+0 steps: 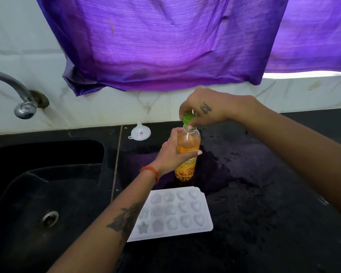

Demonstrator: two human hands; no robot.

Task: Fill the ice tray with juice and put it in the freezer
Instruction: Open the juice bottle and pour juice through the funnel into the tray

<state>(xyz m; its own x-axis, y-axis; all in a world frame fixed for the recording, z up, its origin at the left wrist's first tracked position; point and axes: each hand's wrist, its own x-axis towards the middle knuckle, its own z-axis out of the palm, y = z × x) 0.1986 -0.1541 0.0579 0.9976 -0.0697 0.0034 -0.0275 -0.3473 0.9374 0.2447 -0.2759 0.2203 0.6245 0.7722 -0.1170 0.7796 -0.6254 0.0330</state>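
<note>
Nothing is poured yet: our left hand [172,154] grips the juice bottle [187,154], our right hand [203,108] pinches its green cap [187,118]; the ice tray [208,215] sits empty, filling and freezing remain.

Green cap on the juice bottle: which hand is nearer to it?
Right. The right hand grips the green cap from above with its fingertips. The left hand is lower, wrapped around the juice bottle below its neck, not touching the cap.
</note>
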